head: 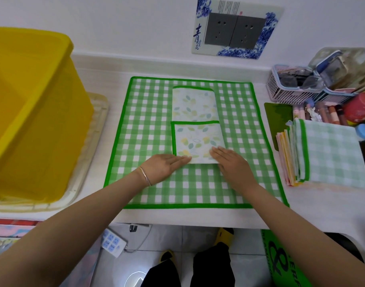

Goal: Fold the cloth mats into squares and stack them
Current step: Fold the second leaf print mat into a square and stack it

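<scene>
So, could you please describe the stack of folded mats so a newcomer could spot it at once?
Find the big green checked mat on the table. Right of it lies the stack of folded mats. Unlike the cluttered baskets behind, its top is pale green check.

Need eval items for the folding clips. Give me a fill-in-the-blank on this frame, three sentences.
1. The left hand and right hand press flat on the leaf-print cloth, which lies on a spread mat checked white and ____.
2. The stack of folded mats sits on the person's ____ side of the spread mat.
3. The big plastic bin at the other side is ____ in colour.

Missing words: green; right; yellow.
</scene>
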